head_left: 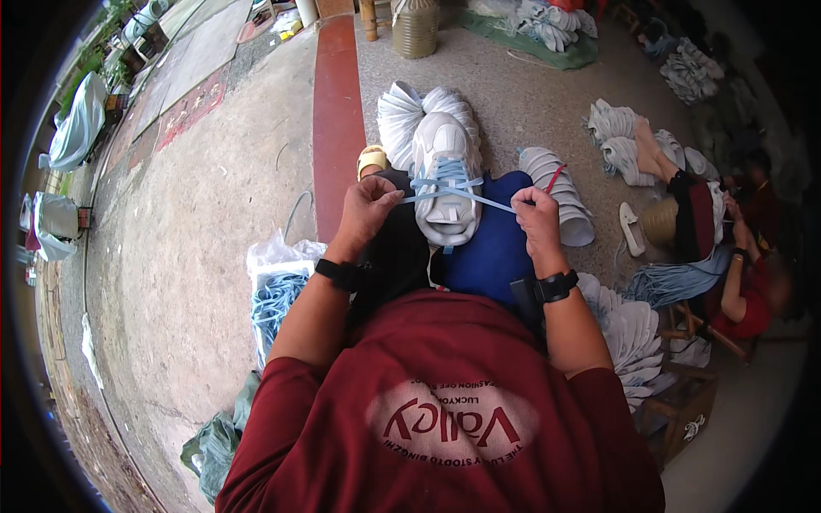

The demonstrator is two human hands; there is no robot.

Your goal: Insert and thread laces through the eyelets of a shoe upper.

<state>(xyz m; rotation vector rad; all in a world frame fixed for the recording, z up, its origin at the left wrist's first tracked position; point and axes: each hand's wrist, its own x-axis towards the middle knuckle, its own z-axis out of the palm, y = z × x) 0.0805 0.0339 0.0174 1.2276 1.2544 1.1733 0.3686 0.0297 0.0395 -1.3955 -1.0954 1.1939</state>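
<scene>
Head view: a blue lace (492,203) is being pinched and stretched, one side by the left hand (366,209), the other by the right hand (540,224). Between and just beyond them, a white shoe upper (424,164) is being crossed by it. Upper judged light, soft, best being held by its sides; lace limp, perhaps slippery, best being gripped close. Past the hands, fanned uppers (398,120) are being seen stacked.

Fisheye view, black vignette, outer edges bowed; soft daylight from the left brightens the pale grey concrete pavement (205,231), while the right side, including a red-shirted seated co-worker (754,315), falls dim.
</scene>
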